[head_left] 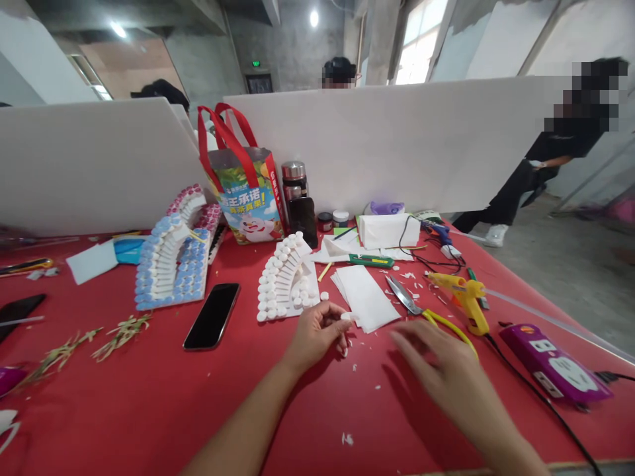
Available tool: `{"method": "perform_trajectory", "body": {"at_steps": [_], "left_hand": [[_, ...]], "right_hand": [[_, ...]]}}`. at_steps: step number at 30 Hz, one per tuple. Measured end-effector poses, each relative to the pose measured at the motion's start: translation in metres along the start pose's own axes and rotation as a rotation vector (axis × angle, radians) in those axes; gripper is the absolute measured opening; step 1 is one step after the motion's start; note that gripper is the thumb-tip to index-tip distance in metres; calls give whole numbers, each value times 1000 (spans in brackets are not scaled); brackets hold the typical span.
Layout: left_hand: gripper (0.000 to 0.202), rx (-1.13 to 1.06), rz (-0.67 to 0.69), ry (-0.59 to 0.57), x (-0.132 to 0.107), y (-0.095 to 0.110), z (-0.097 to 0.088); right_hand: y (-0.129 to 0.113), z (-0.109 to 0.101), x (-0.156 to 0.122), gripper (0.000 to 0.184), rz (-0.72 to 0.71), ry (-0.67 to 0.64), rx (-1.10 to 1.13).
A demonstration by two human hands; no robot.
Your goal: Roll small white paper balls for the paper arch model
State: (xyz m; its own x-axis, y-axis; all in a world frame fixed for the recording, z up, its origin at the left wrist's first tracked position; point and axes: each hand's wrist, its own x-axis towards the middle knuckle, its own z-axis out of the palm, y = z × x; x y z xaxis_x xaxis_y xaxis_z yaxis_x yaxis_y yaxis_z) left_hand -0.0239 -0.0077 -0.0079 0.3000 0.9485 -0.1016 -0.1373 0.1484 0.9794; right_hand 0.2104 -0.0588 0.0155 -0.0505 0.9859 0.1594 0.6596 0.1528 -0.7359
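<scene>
My left hand (320,330) is closed in a pinch on a small white disc (348,317), over the front part of the table. Just to the right, my right hand (439,360) hovers, slightly blurred, with its fingers stretched out and nothing visible in them. Scissors with yellow handles (405,296) lie beyond that hand. White paper sheets (370,297) are stacked past both hands. Behind my left hand stands a white fan-shaped piece (285,284) covered with rows of small white discs, and a similar blue and white one (171,264) is further left.
On the red table (163,403) lie a phone (211,316), a green cutter (370,260), a yellow glue gun (466,294) and a purple corded box (555,363). A shopping bag (248,198) and steel flask (294,178) stand at the back, before a white board (387,145). A person (560,152) is at right.
</scene>
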Motion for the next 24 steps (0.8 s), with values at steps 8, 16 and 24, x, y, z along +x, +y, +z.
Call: {"method": "perform_trajectory", "body": {"at_steps": [8,16,24], "left_hand": [[32,30,-14,16,2,1,-1],[32,70,-37,39,4,3,0],[30,96,-32,30,2,6,1]], "right_hand": [[83,-45,-47,38,-169,465,-443],[103,-39,-20,68,100,417,-444],[101,-56,12,58,294,262,-431]]}}
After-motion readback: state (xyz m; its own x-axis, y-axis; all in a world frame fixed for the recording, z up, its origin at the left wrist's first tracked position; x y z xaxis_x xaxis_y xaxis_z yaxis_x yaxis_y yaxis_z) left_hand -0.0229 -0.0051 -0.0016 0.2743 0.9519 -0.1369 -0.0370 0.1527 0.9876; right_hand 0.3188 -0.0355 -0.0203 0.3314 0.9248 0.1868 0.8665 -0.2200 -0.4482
